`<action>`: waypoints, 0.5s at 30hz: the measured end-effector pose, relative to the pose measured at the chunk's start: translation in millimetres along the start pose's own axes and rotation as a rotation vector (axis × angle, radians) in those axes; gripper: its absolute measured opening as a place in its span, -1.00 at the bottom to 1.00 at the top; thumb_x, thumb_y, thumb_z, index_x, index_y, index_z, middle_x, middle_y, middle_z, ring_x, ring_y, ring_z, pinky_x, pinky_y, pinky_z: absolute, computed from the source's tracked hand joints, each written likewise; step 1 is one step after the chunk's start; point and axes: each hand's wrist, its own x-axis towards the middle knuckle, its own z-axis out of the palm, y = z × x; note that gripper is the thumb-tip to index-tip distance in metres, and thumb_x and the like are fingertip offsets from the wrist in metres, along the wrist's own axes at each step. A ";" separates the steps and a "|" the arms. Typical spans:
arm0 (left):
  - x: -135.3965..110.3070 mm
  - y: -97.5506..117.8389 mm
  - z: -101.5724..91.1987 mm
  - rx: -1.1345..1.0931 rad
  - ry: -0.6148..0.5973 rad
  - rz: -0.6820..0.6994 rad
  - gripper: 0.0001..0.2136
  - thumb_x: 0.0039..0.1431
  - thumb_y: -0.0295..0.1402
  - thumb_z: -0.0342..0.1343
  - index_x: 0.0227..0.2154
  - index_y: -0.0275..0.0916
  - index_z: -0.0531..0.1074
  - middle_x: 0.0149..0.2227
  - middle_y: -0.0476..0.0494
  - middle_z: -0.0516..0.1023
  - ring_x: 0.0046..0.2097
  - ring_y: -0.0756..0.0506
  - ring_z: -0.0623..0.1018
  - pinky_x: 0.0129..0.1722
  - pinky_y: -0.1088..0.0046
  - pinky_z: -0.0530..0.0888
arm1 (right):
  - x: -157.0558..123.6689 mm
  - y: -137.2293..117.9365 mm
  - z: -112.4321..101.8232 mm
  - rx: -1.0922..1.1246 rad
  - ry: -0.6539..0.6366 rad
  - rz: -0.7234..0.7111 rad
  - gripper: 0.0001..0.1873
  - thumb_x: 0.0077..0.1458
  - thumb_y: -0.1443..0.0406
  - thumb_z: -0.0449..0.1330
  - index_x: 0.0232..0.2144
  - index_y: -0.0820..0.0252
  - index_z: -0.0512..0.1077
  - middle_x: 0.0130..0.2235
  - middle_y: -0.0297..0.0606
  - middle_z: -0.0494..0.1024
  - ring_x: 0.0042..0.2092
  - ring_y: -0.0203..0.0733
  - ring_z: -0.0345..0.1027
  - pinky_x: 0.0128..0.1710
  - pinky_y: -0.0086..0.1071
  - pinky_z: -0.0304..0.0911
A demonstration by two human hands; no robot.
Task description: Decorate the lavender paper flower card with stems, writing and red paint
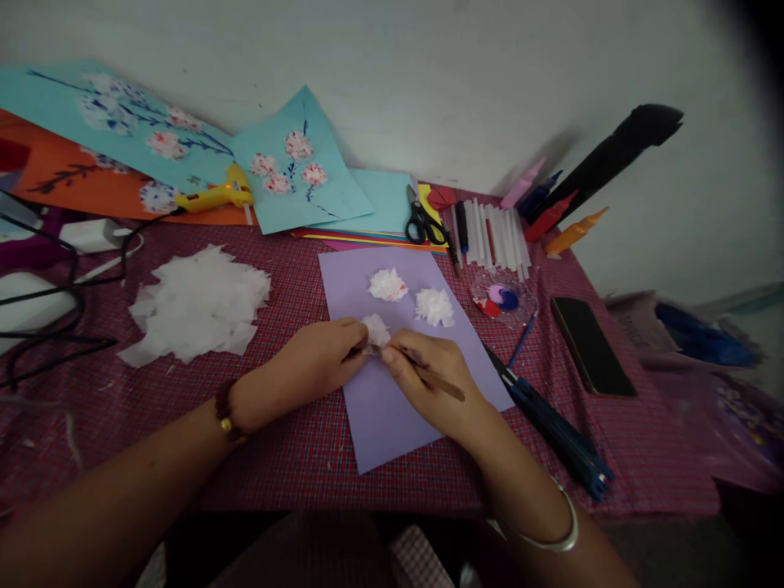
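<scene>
At the middle of the table (294, 457), on the purple sheet (380, 416), both hands meet over one white tuft (376, 329) of tissue. Left hand (318, 359): fingers curled close, tips pinched on the tuft's lower edge, pinning it to the sheet. Right hand (429, 380): closed in a pen grip round a thin brush (438, 377), handle trailing back to the right, working end at the tuft where the two thumbs nearly touch. The tip itself is hidden, so I cannot tell whether it carries paint. The tuft lies left of the sheet's centre, touching the paper. Two more tufts sit just above it, apart from each other and from the hands: a flecked tuft (388, 284) with pink specks and a plain tuft (434, 306). Judgement: the step in hand is work on the third tuft, dabbing or shaping it with the brush while it is held down. A paint dish (503, 298) with red, pink and blue blobs stands just off the sheet's right edge. The next move, as I read it, calls for light strokes, a firm left pinch that does not flatten the tissue, and a sheet that does not slide on the checked cloth. Any reach to the dish passes near the plain tuft, so the wrist should ride high. A tissue pile (196, 302) lies well to the left; glue gun (214, 196) and scissors (422, 222) sit at the back.
</scene>
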 end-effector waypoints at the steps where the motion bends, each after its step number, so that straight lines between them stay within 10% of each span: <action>1: -0.1 -0.1 0.0 -0.001 0.000 0.000 -0.86 0.26 -0.32 -0.05 -0.40 -0.22 0.30 -0.41 -0.05 0.46 -0.40 -0.06 0.43 -0.40 0.42 0.26 | 0.1 -0.2 0.0 -0.002 -0.002 0.001 -0.76 0.27 0.27 0.04 -0.46 0.16 0.31 -0.55 -0.45 0.29 -0.53 -0.41 0.16 -0.49 -0.47 0.06; 15: 0.2 2.3 -2.7 -0.003 -0.027 -0.012 -0.88 0.25 -0.35 -0.05 -0.38 -0.22 0.32 -0.39 -0.06 0.48 -0.37 -0.08 0.47 -0.38 0.40 0.29 | 0.5 -2.1 0.0 -0.030 -0.021 0.004 -0.76 0.26 0.26 0.03 -0.46 0.16 0.34 -0.54 -0.43 0.33 -0.54 -0.40 0.16 -0.50 -0.48 0.06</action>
